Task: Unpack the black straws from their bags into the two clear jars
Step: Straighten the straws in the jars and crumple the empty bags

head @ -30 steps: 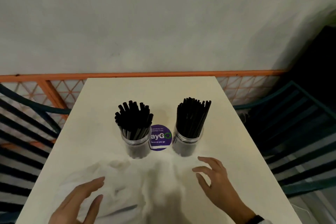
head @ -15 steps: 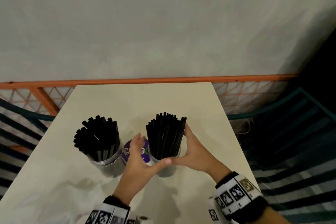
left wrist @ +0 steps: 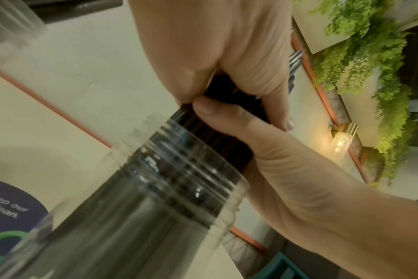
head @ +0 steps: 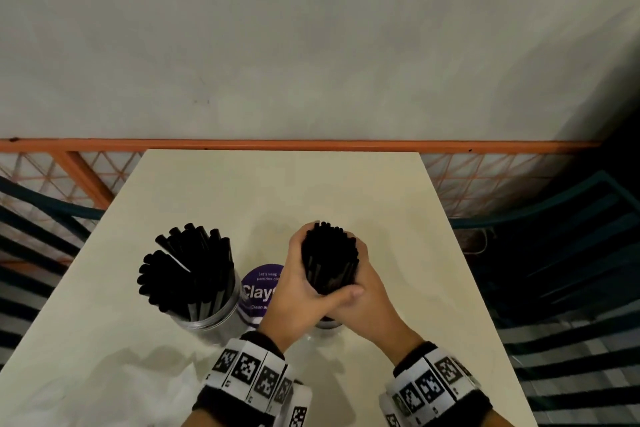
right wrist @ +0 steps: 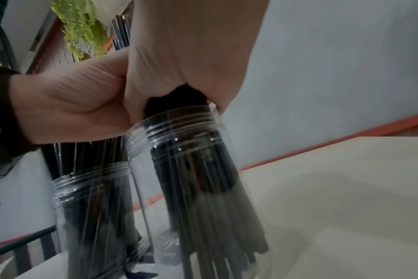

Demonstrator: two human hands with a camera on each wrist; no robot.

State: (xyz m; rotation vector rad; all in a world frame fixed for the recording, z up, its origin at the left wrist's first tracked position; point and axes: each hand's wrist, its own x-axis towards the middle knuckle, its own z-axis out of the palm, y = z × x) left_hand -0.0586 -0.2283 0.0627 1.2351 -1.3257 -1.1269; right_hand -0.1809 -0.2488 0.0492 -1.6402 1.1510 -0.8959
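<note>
Above the right jar [head: 325, 324], both hands clasp one straw bundle [head: 329, 258]. The left hand [head: 294, 291] and right hand [head: 367, 302] wrap it, thumbs overlapping.

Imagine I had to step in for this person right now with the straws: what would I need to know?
Left hand and right hand: both wrapped round the right bundle of straws, squeezing it together above the right jar.
Left jar: standing beside it on the table, full of loosely fanned straws.
Purple sticker: on the table between the jars.
Done: straws sit in both jars.
Left: probably tidy the bundle and let go. I cannot see any bags.
</note>
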